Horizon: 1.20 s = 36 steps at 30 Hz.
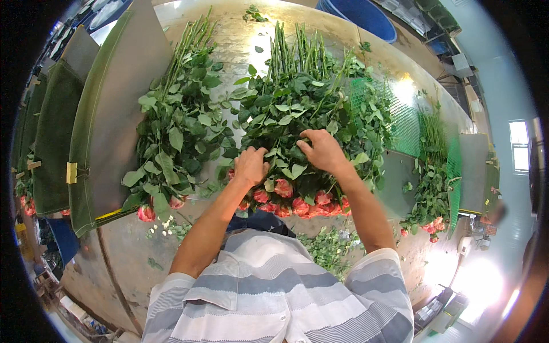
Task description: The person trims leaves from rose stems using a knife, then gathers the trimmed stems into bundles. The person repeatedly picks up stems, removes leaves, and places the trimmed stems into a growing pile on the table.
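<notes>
A thick pile of pink-red roses [297, 108] lies on the table in front of me, stems pointing away and blooms along the near edge. My left hand [251, 166] is at the pile's near left, its fingers curled down among the leaves. What those fingers grip is hidden by foliage. Farther right and a little higher, my right hand [324, 150] rests on the leaves. Its thumb and forefinger are apart, with leaves between and below them; the other fingers are partly hidden. A second bunch of roses [177, 126] lies to the left, its blooms hanging at the table edge.
A grey upright panel with green cloth edging [114, 103] stands on the left. Green mesh [407, 128] lies right of the pile, and a smaller rose bunch [433, 166] lies beyond it. A blue tub [360, 17] stands past the far edge. Leaf cuttings [331, 248] litter the floor.
</notes>
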{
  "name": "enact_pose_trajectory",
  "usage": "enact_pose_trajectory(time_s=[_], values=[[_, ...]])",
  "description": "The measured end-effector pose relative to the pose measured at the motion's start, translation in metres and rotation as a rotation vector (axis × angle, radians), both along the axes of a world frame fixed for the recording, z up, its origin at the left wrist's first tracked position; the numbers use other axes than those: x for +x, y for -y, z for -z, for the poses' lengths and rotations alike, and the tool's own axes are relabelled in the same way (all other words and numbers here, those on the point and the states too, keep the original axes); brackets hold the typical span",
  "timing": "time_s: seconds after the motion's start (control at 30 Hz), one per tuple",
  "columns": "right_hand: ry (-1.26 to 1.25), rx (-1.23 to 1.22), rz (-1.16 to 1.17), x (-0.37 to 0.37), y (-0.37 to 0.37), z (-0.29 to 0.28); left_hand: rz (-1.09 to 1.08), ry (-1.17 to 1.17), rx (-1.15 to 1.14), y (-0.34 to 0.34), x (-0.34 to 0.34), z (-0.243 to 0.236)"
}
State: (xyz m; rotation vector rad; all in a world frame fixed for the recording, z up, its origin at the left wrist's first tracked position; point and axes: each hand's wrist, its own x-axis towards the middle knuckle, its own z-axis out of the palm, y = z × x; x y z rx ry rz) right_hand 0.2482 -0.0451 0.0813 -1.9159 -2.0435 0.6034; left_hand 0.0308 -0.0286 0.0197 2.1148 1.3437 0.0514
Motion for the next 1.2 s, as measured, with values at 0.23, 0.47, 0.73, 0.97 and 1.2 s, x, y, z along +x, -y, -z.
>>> enact_pose_trajectory(time_s=[0.23, 0.47, 0.73, 0.97, 1.2], values=[[-0.188, 0.27, -0.187, -0.047, -0.021, -0.011, -0.057, 0.336, -0.257, -0.013, 0.012, -0.037], [0.074, -0.218, -0.312, 0.025, -0.003, -0.038, -0.018, 0.68, -0.371, 0.01, 0.057, -0.055], [-0.131, -0.255, 0.061, 0.072, 0.026, -0.025, -0.453, 0.404, 0.177, -0.024, 0.035, 0.006], [0.212, -0.076, 0.016, 0.038, 0.014, -0.046, -0.265, 0.104, -0.041, -0.06, -0.001, 0.052], [0.009, -0.129, 0.015, -0.032, -0.047, -0.002, -0.72, 0.429, -0.167, -0.075, -0.027, 0.052]])
